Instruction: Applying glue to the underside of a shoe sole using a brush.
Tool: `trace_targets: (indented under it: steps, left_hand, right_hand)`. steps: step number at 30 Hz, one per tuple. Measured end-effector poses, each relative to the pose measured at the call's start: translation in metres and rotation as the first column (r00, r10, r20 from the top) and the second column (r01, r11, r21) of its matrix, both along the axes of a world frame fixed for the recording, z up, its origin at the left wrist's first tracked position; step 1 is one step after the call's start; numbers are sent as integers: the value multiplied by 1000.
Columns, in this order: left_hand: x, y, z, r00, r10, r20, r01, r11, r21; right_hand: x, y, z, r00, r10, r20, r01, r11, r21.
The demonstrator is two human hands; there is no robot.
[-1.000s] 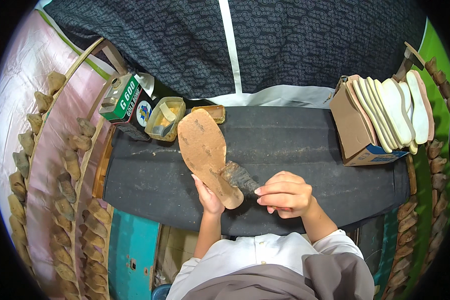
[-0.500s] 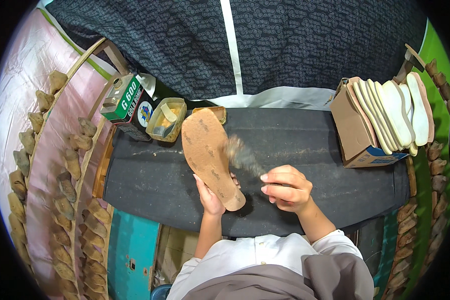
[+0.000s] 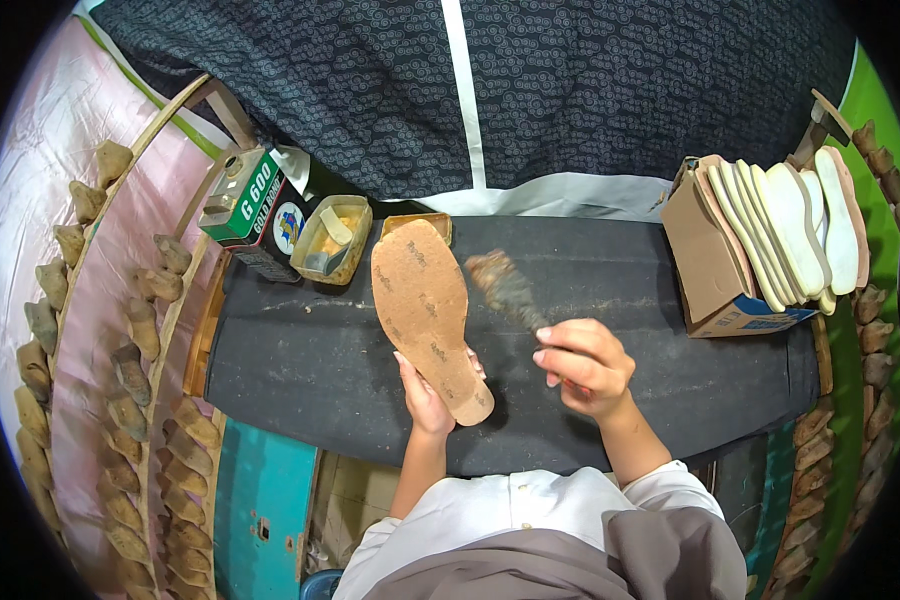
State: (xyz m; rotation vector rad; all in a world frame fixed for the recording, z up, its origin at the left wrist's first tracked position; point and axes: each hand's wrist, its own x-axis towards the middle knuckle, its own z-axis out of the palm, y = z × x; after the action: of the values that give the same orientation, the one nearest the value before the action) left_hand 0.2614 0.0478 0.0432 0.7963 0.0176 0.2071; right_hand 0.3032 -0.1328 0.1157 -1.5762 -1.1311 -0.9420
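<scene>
A tan insole [image 3: 425, 310] with dark printed marks is held over the table, its broad end pointing away from me. My left hand [image 3: 425, 405] grips it low down, near the narrow heel end, with the thumb at its left edge and fingertips showing at the right edge. To the right, my right hand [image 3: 592, 368] pinches the end of a dark, crusted brush [image 3: 508, 290]. The brush's brownish tip points up and left, apart from the insole's right edge. It looks slightly blurred.
On the dark-covered table [image 3: 590, 270], a green-and-black metal can [image 3: 255, 215] and a tub with a spatula [image 3: 332, 240] stand back left. A shallow container [image 3: 436, 228] sits behind the insole. Back right, a cardboard box [image 3: 705, 245] holds several pale soles [image 3: 795, 225]. Shoe lasts [image 3: 130, 375] line side racks.
The brush and my right hand have moved right and slightly toward me, away from the insole's edge. The insole has shifted a little to the right and turned slightly more upright.
</scene>
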Motion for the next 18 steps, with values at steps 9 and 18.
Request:
trace_targets:
  steps: [9,18]
  left_hand:
    - [10,-2,-5,982,126,-140,-139,986,-89]
    - [11,7,11,993,121,11,-120,992,-39]
  right_hand:
    - [-8,16,-2,968,240,67,-231,966,-118]
    - [-7,0,-5,893,424,-150,-448,866,-222]
